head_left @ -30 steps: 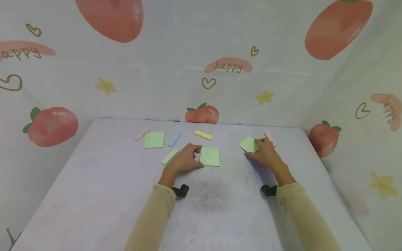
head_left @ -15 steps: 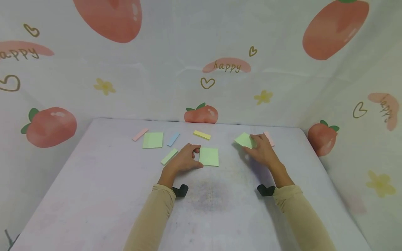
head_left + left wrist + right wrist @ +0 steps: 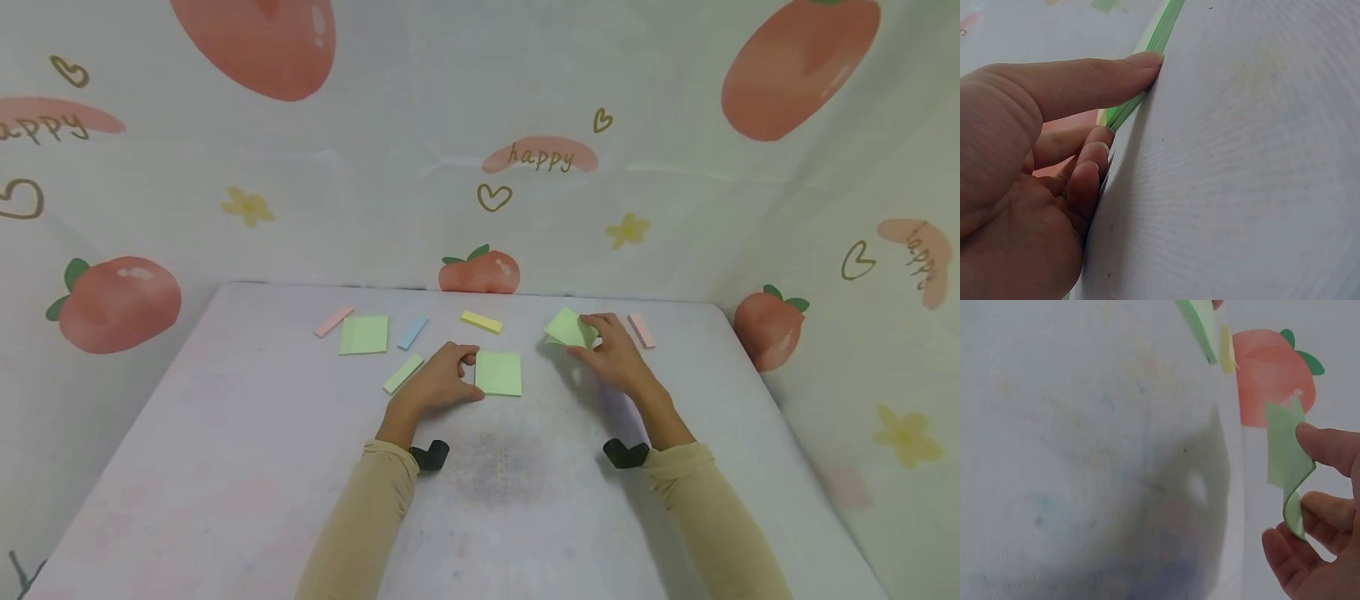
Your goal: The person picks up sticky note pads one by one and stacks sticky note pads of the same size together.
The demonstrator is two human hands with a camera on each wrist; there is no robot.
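Observation:
In the head view, a square light-green sticky note pad [image 3: 498, 373] lies flat at the middle of the table. My left hand [image 3: 435, 382] holds it at its left edge, thumb at the near corner and index finger at the far one; the left wrist view shows the thumb [image 3: 1094, 84] against the pad's side. My right hand [image 3: 617, 357] pinches a second green sticky note pad [image 3: 568, 327] between thumb and fingers. That pad is raised above the table, tilted and bent, as the right wrist view shows, with its leaves [image 3: 1284, 447] partly spread.
Another green square pad [image 3: 364, 335] lies at the back left. Around it are narrow strips: pink [image 3: 333, 322], blue [image 3: 412, 332], pale green [image 3: 403, 374] and yellow [image 3: 481, 322]. A second pink strip [image 3: 641, 331] lies right of my right hand. A printed curtain [image 3: 390, 167] hangs behind the table.
My right hand has lifted its green pad and moved it to the left, away from the right-hand pink strip. My left hand and the middle pad have stayed in place.

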